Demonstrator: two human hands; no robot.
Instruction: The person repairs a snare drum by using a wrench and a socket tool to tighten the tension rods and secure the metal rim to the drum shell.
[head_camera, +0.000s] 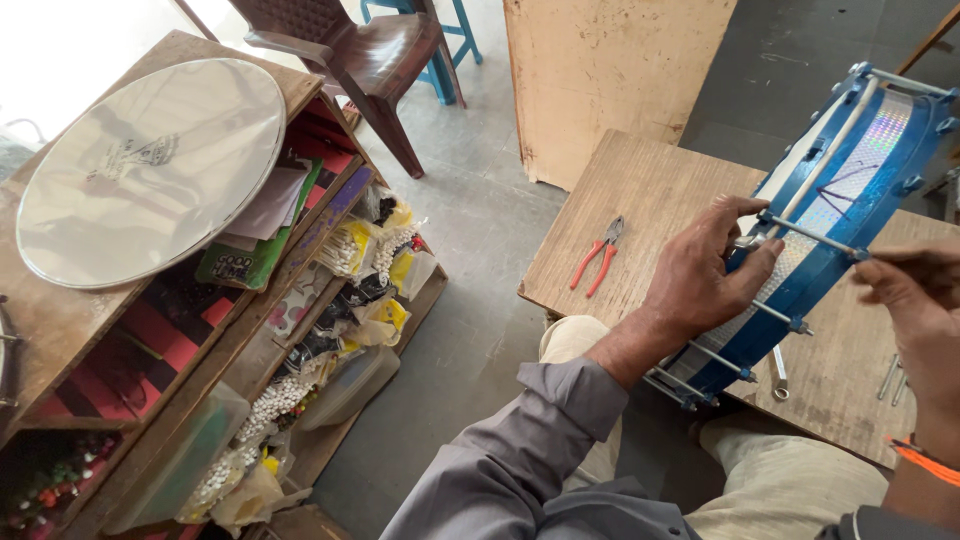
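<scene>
Left hand (705, 275) clamped on blue drum (850, 190) rim; right hand (915, 290) pinches a tension rod (810, 235). Risk: drum, tilted on the table (640, 190) edge, slips if grip loosens.

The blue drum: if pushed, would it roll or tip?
Probably both. The drum stands on its round edge on the board, steadied by the left hand, so it would likely roll or fall flat if released. Its hoop and metal rods suggest it is stiff.

The drum (850, 190) is blue with a shiny rainbow stripe. The pliers (597, 257) have orange handles. The counter (640, 190) is brown wood. The round disc (150, 170) is silver.
</scene>
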